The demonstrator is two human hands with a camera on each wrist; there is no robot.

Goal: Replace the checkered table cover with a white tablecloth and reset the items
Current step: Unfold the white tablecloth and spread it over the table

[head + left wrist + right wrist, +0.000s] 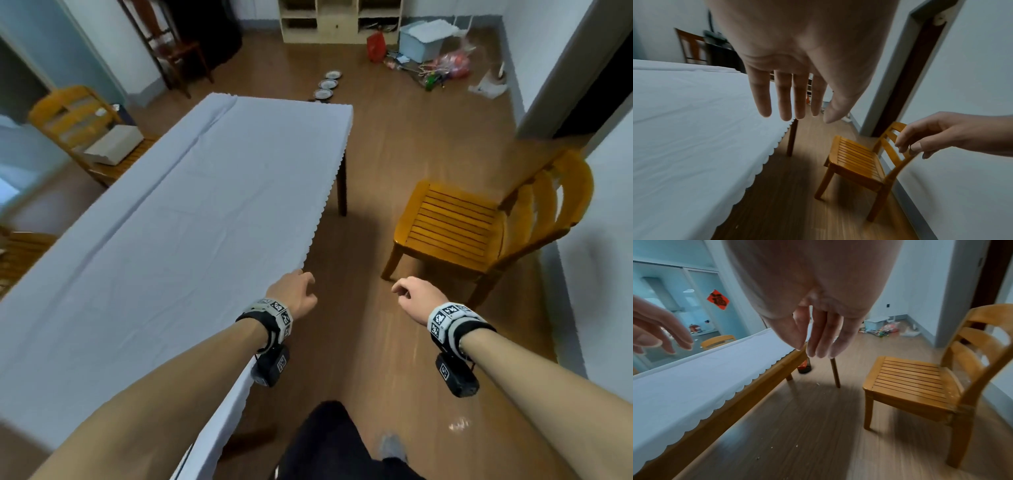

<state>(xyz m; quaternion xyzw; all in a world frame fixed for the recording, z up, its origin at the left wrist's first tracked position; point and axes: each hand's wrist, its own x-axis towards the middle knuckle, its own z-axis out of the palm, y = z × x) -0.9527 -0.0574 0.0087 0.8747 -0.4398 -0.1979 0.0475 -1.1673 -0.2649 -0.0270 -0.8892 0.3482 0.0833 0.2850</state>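
Head view, what does it show of the table?
— A white tablecloth (178, 205) lies spread over the long table (731, 404), its scalloped hem hanging over the near side. No checkered cover is in sight.

And the hands?
— Both hold nothing. The left hand (296, 291) hovers at the cloth's hem, fingers (784, 97) straight and slightly apart. The right hand (416, 294) hangs over the wooden floor (370, 164), fingers loosely together, near a yellow slatted chair (455, 222).

Where are the items?
— Three plates (327, 84) sit in a row on the floor past the table's far end. A white box (114, 144) rests on another chair (82, 130) across the table.
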